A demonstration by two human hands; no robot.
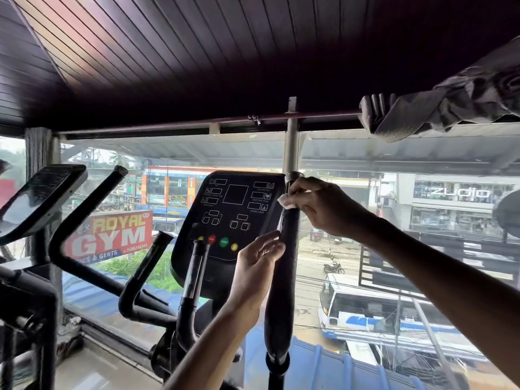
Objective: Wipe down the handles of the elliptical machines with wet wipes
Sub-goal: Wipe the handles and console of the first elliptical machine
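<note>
A tall black foam-covered elliptical handle (282, 291) rises in front of me, capped by a metal end at its top. My right hand (323, 209) pinches a white wet wipe (287, 201) against the upper part of this handle, just below the cap. My left hand (259, 263) touches the handle's left side lower down, fingers fairly straight and holding nothing. Behind the handle stands the black console (228, 215) with coloured buttons.
Left of the console are the machine's shorter black grips (197, 266) and a curved handle (84, 204) with a second console (39, 198) of a neighbouring machine. A glass window wall (394, 249) is directly ahead. A grey rolled curtain (439, 108) hangs at upper right.
</note>
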